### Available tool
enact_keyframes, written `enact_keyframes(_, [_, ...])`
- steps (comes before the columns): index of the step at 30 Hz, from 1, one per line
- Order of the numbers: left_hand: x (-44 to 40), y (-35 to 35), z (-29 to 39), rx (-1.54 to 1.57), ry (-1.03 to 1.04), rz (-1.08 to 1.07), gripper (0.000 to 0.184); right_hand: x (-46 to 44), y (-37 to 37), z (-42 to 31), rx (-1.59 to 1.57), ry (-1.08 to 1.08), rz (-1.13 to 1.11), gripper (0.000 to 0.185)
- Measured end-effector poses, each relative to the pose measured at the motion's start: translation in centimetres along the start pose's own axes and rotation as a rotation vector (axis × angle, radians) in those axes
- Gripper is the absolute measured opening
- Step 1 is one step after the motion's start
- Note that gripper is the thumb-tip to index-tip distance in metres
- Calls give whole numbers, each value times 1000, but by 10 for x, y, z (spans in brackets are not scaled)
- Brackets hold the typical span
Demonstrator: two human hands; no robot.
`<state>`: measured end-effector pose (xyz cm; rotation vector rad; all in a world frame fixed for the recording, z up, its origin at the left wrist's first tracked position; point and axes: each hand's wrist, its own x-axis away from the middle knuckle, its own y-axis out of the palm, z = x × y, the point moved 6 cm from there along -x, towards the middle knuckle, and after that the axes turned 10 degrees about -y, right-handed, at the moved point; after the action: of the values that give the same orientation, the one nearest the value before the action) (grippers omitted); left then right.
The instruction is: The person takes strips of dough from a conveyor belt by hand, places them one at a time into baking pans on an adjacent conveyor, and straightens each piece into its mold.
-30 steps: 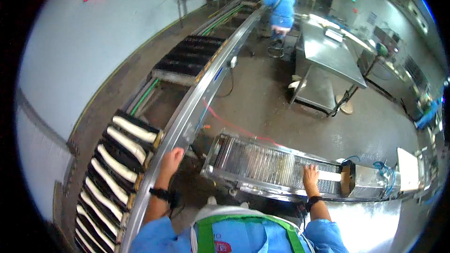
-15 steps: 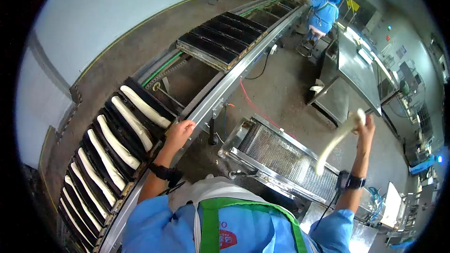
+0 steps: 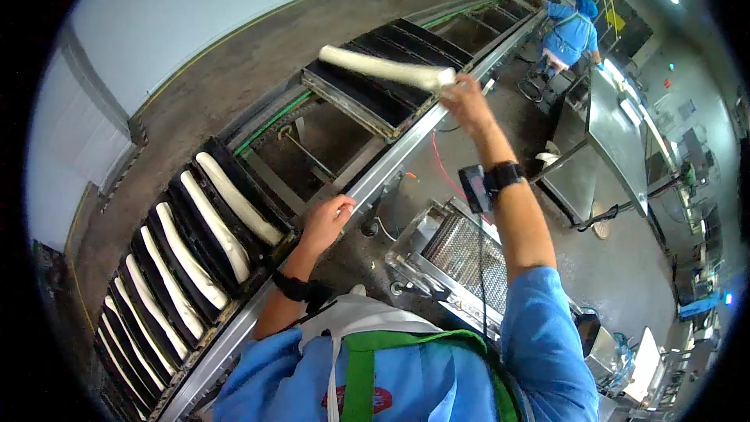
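A long, pale dough strip (image 3: 383,69) is gripped at its right end by my right hand (image 3: 467,101). It stretches leftward above a set of black baking trays (image 3: 363,94) on the conveyor. My left hand (image 3: 326,223) hovers by or rests on the metal conveyor rail (image 3: 373,178); contact is unclear. Its fingers are loosely curled and apart, with nothing visible in them. To its left, several dough strips (image 3: 212,234) lie lengthwise in the grooves of another black tray set (image 3: 258,173).
A mesh-belt conveyor (image 3: 461,254) stands below my right arm. Between the tray sets is an open gap (image 3: 308,148) with a chain and rod. A co-worker (image 3: 570,35) in blue is farther along the line, near a steel table (image 3: 613,129).
My right hand has swung left and forward, carrying the dough strip from above the mesh belt to over the dark trays. My left hand stays by the rail while the view has shifted.
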<state>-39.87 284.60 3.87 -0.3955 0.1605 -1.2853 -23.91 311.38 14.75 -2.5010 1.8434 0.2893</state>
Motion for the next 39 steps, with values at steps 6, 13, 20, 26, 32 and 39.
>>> enact_keyframes(6, [-39,0,-20,19,45,118,20,63,-68,106,503,77,-255,44])
enact_keyframes(13, [-154,4,-20,-315,226,375,28,239,-323,140,1371,317,-270,49])
enact_keyframes(20, [-210,30,-28,-631,-419,450,44,441,-434,46,1681,1009,19,62])
enact_keyframes(26, [-175,28,-7,-745,-273,611,40,483,-445,44,1916,900,-2,52])
enact_keyframes(32, [-163,19,-4,-858,-209,738,36,447,-462,52,1861,998,-38,31])
enact_keyframes(39, [-145,6,-3,-789,-211,741,38,374,-456,6,1613,687,3,29])
